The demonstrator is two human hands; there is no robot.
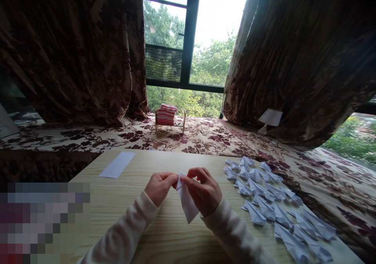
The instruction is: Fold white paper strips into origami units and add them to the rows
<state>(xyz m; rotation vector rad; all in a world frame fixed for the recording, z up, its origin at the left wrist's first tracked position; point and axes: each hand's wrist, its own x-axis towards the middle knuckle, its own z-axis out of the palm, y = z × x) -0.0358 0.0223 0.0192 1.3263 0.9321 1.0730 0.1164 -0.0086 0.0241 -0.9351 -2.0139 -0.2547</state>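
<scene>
"Markings on the held paper strip [188,206]?"

"Visible face—plain white. Upper end: folded over to a small triangle. Lower end: flat, pointing toward 6 o'clock."

"Hand settings?"

"Left hand [160,185]—closed, thumb and fingertips pinching the folded end. Right hand [208,190]—partly closed, thumb and forefinger gripping that same end, other fingers loosely curled."

"Position?"

"Dial centre of the table [126,205], between both hands. Flat sheet [117,165] at 10 o'clock; folded white pieces [263,208], 2 to 4."
</scene>
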